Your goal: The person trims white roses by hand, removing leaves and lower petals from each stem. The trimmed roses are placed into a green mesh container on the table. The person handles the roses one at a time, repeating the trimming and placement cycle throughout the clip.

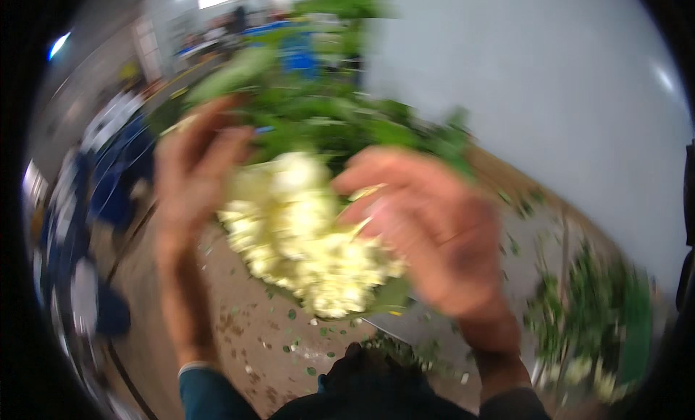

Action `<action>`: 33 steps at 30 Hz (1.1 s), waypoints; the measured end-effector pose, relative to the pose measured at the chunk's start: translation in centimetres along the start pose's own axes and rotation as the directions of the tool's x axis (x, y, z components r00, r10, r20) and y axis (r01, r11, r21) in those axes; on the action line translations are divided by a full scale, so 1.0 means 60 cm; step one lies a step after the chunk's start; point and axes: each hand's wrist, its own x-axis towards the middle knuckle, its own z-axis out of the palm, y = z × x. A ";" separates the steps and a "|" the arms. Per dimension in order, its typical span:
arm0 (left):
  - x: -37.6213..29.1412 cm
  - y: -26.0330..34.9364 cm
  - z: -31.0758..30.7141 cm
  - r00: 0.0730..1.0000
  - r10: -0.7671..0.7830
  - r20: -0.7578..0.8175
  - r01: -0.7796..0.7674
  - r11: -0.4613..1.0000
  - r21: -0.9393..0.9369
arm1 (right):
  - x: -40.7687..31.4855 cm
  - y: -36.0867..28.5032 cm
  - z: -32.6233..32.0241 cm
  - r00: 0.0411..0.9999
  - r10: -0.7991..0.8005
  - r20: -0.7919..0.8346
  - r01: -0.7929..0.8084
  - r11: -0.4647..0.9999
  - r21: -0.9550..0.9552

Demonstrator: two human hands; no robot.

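Before me stands a mass of cream-white flowers (304,230), with rounder pale blooms at its top and small clustered buds along its lower edge. Dark and bright green foliage (326,119) spreads behind it. My left hand (198,159) is at the left side of the flowers, fingers curled by a long, broad leaf (233,75). To the right, my right hand (429,224) bends over the flowers, with thin pale yellow slivers near its fingertips. Motion blur hides what either hand grips. A flat green leaf (393,298) shows under the flowers' lower right edge.
A pale wall (516,89) rises on the right. Cut greenery (583,300) with pale blooms lies at lower right. Leaf scraps dot the brown floor (266,333). Dark blue buckets (117,186) line the left. Blurred blue crates (298,51) stand farther back.
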 end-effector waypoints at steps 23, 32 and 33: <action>-0.370 -0.304 -0.201 0.855 -0.473 -0.210 0.479 0.877 -0.027 | -1.007 0.376 -0.800 0.331 0.390 -0.859 -0.826 -0.321 -0.464; -0.748 -0.279 0.313 0.399 -0.917 0.016 0.870 0.373 -0.323 | -0.846 0.413 -0.593 0.543 0.471 -0.695 -0.742 0.657 -0.135; -0.739 -0.239 0.376 0.358 -0.928 0.103 0.878 0.297 -0.376 | -0.837 0.436 -0.568 0.535 0.486 -0.691 -0.740 0.665 -0.106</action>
